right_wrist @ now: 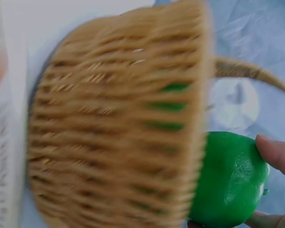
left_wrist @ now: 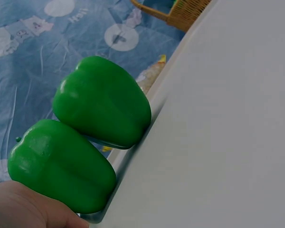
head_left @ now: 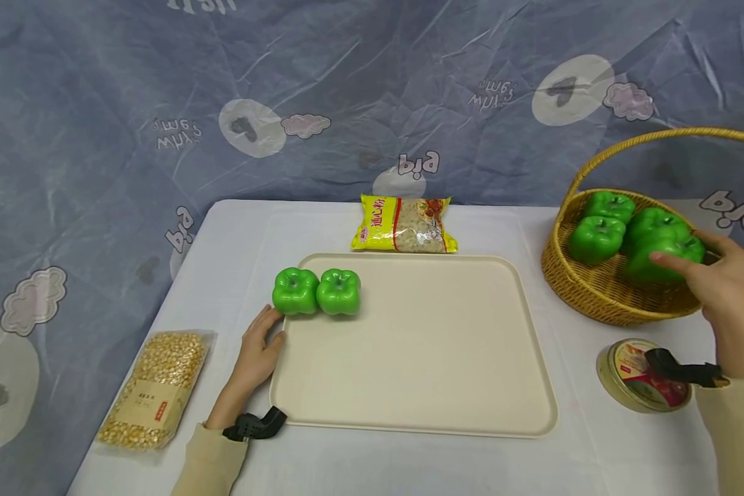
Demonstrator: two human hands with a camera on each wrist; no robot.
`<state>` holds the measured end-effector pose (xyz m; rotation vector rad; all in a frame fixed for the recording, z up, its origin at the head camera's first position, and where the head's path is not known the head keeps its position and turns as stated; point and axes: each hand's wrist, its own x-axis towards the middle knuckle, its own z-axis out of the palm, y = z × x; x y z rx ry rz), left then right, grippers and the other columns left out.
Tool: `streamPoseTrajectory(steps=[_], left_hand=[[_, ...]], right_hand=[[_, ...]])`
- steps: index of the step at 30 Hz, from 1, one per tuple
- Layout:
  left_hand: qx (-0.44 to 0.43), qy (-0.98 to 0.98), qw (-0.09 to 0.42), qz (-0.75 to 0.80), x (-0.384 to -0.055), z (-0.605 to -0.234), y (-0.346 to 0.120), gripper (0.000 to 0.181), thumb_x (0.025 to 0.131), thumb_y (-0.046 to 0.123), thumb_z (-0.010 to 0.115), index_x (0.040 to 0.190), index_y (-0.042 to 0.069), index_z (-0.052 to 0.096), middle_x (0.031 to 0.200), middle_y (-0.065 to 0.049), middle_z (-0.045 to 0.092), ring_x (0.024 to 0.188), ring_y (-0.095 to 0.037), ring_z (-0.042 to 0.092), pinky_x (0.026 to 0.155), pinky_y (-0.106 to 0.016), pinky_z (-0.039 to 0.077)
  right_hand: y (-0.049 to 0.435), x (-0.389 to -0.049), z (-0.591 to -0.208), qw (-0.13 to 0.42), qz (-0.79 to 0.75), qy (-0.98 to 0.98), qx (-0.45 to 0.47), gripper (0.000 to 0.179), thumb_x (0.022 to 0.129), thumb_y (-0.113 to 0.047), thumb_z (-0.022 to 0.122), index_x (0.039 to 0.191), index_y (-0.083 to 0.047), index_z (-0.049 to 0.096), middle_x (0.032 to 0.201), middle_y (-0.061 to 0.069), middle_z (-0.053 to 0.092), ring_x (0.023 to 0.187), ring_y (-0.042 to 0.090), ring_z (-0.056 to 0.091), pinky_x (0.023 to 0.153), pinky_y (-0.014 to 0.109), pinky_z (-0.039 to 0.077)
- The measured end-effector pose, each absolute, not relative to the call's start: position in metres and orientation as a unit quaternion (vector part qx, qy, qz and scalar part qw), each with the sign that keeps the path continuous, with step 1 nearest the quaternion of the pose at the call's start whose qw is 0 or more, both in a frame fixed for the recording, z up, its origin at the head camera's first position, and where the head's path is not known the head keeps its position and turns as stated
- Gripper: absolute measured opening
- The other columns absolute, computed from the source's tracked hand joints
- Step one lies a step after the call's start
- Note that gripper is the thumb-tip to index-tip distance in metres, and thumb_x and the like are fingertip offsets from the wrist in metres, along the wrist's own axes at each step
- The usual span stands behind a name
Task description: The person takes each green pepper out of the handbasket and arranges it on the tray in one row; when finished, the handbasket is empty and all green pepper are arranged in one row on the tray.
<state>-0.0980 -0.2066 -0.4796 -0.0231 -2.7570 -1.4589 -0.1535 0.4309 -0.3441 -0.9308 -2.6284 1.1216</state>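
Over the wicker basket, my right hand grips a green bell pepper between thumb and fingers, at the basket's right side. Several more green bell peppers lie inside, partly behind the held one. Two green bell peppers stand side by side in the back left corner of the beige tray. My left hand rests at the tray's left edge with relaxed fingers, its fingertips close by the nearer pepper. In the left wrist view, only part of that hand shows below the peppers.
A yellow pasta bag lies behind the tray. Left of my left hand is a clear bag of corn kernels. A round tin sits in front of the basket, partly under my right wrist strap. The basket handle arches upward.
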Motion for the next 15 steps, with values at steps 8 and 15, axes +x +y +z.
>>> streamPoseTrajectory(steps=[8,15], left_hand=[[-0.006,-0.883,0.01,-0.47,-0.098,-0.479,-0.206,0.048,0.095,-0.001,0.049,0.143,-0.002,0.044,0.152,-0.022,0.039,0.15,-0.037,0.015,0.119,-0.062,0.01],[-0.007,-0.882,0.012,-0.471,-0.098,-0.48,-0.207,0.048,0.095,-0.002,0.048,0.143,-0.002,0.044,0.152,-0.022,0.039,0.15,-0.037,0.015,0.119,-0.062,0.01]], right_hand=[[0.389,-0.127,-0.319,0.107,0.359,-0.888,-0.266,0.08,0.091,-0.041,0.063,0.156,-0.03,0.018,0.161,0.007,0.025,0.134,0.016,0.038,0.116,0.036,0.035],[0.328,-0.118,-0.318,0.107,0.346,-0.923,-0.131,0.083,0.085,-0.039,0.074,0.154,-0.017,0.032,0.141,0.01,0.039,0.116,0.018,0.044,0.093,0.024,0.04]])
